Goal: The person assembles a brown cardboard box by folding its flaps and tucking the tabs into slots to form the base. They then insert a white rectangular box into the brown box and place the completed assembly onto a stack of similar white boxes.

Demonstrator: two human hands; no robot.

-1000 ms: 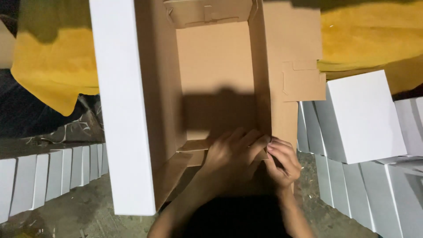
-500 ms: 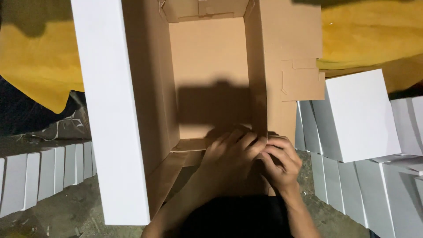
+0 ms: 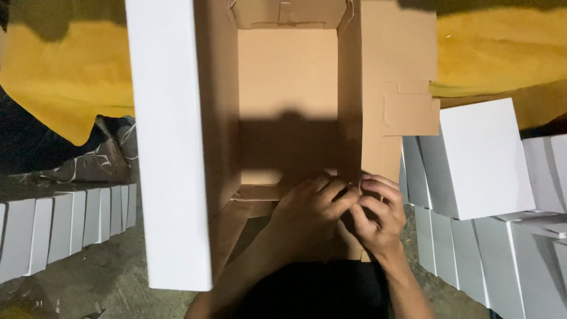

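1. Since the earlier view, our left hand (image 3: 313,210) and right hand (image 3: 378,215) have drawn closer together at the near right corner.
2. Both sets of fingers pinch a small flap of the open cardboard box (image 3: 283,118).
3. The box lies between rows of white boxes (image 3: 484,159), with yellow cloth (image 3: 65,82) beyond.

Both hands, the left hand (image 3: 310,210) and right hand (image 3: 378,215), cover the near corner of the open cardboard box (image 3: 289,100), so the tab or flap they pinch cannot be made out. The box's far end runs off the top edge. Deep shadow blurs its floor. Rows of white folded boxes (image 3: 65,227) are cut off at both sides.
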